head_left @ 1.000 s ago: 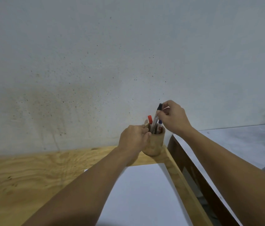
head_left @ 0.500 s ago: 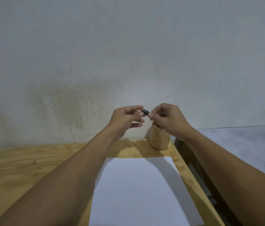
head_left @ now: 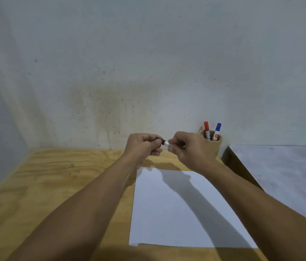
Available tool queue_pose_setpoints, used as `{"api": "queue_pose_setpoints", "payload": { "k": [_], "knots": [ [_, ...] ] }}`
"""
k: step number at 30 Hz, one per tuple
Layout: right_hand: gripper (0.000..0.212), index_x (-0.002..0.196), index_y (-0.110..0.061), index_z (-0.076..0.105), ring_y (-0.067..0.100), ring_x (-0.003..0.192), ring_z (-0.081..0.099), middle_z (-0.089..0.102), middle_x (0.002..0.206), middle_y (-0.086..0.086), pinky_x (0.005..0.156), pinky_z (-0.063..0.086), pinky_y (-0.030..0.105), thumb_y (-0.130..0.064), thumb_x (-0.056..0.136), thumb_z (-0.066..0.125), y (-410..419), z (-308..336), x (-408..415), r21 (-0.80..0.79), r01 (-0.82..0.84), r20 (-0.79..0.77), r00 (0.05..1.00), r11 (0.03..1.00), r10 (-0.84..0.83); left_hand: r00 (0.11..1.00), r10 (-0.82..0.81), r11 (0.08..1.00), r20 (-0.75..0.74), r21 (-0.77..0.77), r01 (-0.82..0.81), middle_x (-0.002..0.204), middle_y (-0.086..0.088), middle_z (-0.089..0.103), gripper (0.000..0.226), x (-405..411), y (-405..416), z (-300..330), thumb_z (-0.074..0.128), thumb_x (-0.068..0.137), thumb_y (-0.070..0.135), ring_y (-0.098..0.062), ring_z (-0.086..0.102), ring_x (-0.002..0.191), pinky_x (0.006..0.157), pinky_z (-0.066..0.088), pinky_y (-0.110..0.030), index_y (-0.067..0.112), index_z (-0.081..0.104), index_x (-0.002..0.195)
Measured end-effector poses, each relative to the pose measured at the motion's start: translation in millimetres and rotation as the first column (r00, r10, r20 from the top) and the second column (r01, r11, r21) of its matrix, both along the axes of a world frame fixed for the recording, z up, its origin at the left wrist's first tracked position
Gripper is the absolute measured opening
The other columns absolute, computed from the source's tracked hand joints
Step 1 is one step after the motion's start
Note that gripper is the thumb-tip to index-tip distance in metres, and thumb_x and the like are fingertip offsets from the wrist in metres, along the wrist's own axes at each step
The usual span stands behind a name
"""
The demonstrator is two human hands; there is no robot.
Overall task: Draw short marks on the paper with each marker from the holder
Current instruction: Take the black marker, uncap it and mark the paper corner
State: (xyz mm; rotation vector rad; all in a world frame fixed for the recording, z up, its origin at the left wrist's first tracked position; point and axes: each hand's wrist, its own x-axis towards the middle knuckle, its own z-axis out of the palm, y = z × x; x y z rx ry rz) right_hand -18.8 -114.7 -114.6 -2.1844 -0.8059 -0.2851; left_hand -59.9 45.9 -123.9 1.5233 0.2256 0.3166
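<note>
A: Gripping the black marker (head_left: 164,143) at both ends, is that right?

B: Yes. The left hand (head_left: 142,147) is curled shut around the dark cap end, and the right hand (head_left: 189,149) pinches the white barrel between thumb and fingertips. Only a short stretch shows between them.

A: Which way does it lie?

B: Its long axis runs straight across from one hand to the other, about level, with the cap toward the left. Uncapping looks like the step in hand, so the pull would go along that line, the hands moving apart.

A: Has the cap come off?

B: I cannot tell; the fingers hide most of it.

A: And the paper (head_left: 178,210)?

B: Flat on the wooden table (head_left: 54,185), below both hands and nearer the body, closer under the right hand. It looks unmarked.

A: The rest?

B: The red marker (head_left: 206,129) and blue marker (head_left: 217,130) stand upright in the wooden holder (head_left: 215,146), just beyond the right hand.
</note>
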Motion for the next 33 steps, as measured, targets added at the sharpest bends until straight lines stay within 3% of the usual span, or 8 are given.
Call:
{"api": "queue_pose_setpoints", "payload": {
  "k": [3,7,9,12,18,20,28,33],
  "knots": [
    [0.007,0.089,-0.003,0.074,0.016,0.066,0.062,0.077,0.081,0.008,0.058,0.037,0.0,-0.007,0.083,0.074,3,-8,-7,-0.08,0.044,0.165,0.986,0.996,-0.03,0.993,0.088,0.994,-0.078,-0.058,-0.092,0.063,-0.013,0.063,0.006,-2,7,-3,0.065,0.083,-0.002,-0.01,0.062,0.045,0.048,0.054,-0.019,-0.006,0.069,0.084],
    [0.011,0.102,-0.015,0.066,0.018,0.074,0.069,0.077,0.088,0.005,0.056,0.045,0.014,-0.012,0.091,0.065,-4,-19,-5,-0.17,0.058,0.036,0.998,0.984,-0.053,0.962,0.241,0.969,-0.127,0.086,-0.231,0.068,-0.014,0.066,0.008,-6,40,-9,0.067,0.082,0.001,-0.016,0.062,0.052,0.049,0.055,-0.02,0.002,0.069,0.075],
    [0.009,0.099,-0.014,0.065,0.018,0.065,0.069,0.073,0.087,0.014,0.052,0.056,0.025,-0.009,0.095,0.059,-7,-21,-4,0.054,0.008,-0.243,0.97,0.999,0.005,0.95,0.287,0.915,-0.123,0.329,-0.234,0.069,-0.009,0.067,0.003,-10,54,-17,0.07,0.079,0.003,-0.016,0.061,0.056,0.051,0.05,-0.021,0.004,0.071,0.076],
    [0.02,0.097,-0.003,0.069,0.021,0.063,0.068,0.066,0.091,0.028,0.055,0.061,0.033,-0.001,0.099,0.05,-7,-19,-7,0.469,0.044,-0.604,0.745,0.882,0.284,0.936,0.323,0.8,-0.138,0.569,-0.192,0.072,-0.005,0.068,0.007,-12,63,-29,0.071,0.075,0.004,-0.014,0.062,0.067,0.059,0.044,-0.019,0.009,0.072,0.07],
    [0.039,0.118,0.006,0.06,0.027,0.076,0.074,0.07,0.087,0.023,0.07,0.063,0.036,0.008,0.079,0.063,5,-28,-3,0.784,0.213,-0.612,0.428,0.584,0.665,0.942,0.294,0.69,-0.159,0.717,-0.095,0.08,-0.009,0.072,0.011,-11,69,-48,0.065,0.072,0.005,-0.019,0.066,0.078,0.066,0.048,-0.025,0.005,0.075,0.077],
    [0.052,0.12,0.002,0.058,0.024,0.075,0.074,0.069,0.084,0.018,0.072,0.062,0.036,0.007,0.069,0.068,8,-35,-1,0.814,0.182,-0.57,0.429,0.551,0.701,0.949,0.273,0.672,-0.157,0.737,-0.071,0.081,-0.01,0.073,0.01,-9,70,-52,0.068,0.073,0.007,-0.02,0.066,0.08,0.068,0.048,-0.025,0.004,0.075,0.079],
    [0.016,0.094,-0.002,0.073,0.012,0.055,0.066,0.062,0.07,0.008,0.055,0.059,0.027,-0.016,0.089,0.068,32,-52,3,0.657,0.24,-0.67,0.62,0.715,0.408,0.957,0.248,0.634,-0.152,0.772,-0.042,0.081,-0.005,0.069,0.02,-3,73,-67,0.072,0.076,0.017,-0.022,0.066,0.083,0.069,0.048,-0.027,0.007,0.074,0.092],
    [0.023,0.096,0.013,0.067,0.02,0.061,0.071,0.067,0.079,0.023,0.057,0.061,0.03,-0.009,0.089,0.069,46,-62,1,0.609,0.238,-0.656,0.687,0.757,0.313,0.926,0.378,0.659,0.007,0.7,-0.275,0.097,-0.004,0.057,0.032,-21,64,-72,0.073,0.076,0.023,-0.017,0.054,0.086,0.071,0.04,-0.026,0.011,0.057,0.101]
  ]
}}
